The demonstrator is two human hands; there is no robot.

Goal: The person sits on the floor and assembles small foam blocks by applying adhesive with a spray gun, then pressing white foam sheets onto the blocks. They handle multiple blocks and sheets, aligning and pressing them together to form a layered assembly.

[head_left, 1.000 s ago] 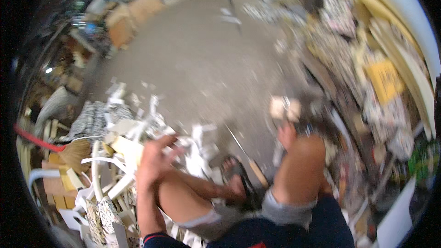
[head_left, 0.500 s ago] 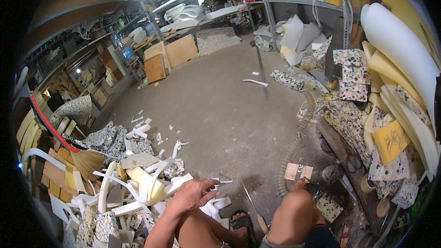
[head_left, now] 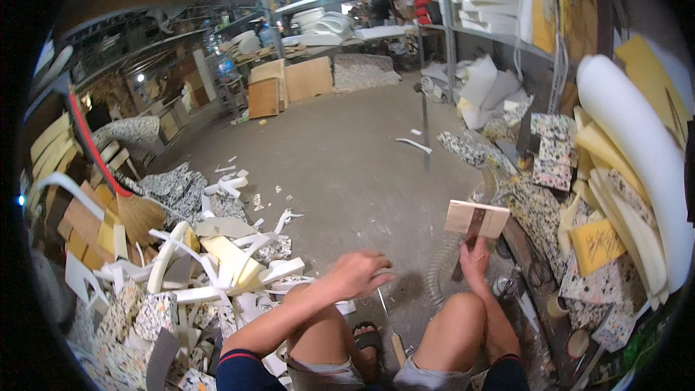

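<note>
My right hand (head_left: 475,259) is closed around the brown strip-like handle of a flat, light wooden board (head_left: 458,216), raised beside my right knee. The strip crosses the board's middle. My left hand (head_left: 360,274) hovers in front of my left knee, its fingers loosely bent and slightly apart, with nothing visible in them. Just below it, a knife (head_left: 397,347) with a thin blade and wooden handle stands between my feet; its handle end is by my right thigh. A ribbed hose (head_left: 434,264) curves along the floor, left of the board's handle.
White, yellow and speckled foam offcuts (head_left: 235,261) heap up on my left, beside a red-handled straw broom (head_left: 137,213). Foam sheets and rolls (head_left: 630,145) stack on my right, near black scissors (head_left: 540,273). Wooden panels (head_left: 308,77) lean at the back.
My right hand has come into clear view and lifted the wooden board up from beside my knee. My left hand has moved right and slightly up. The view has shifted.
</note>
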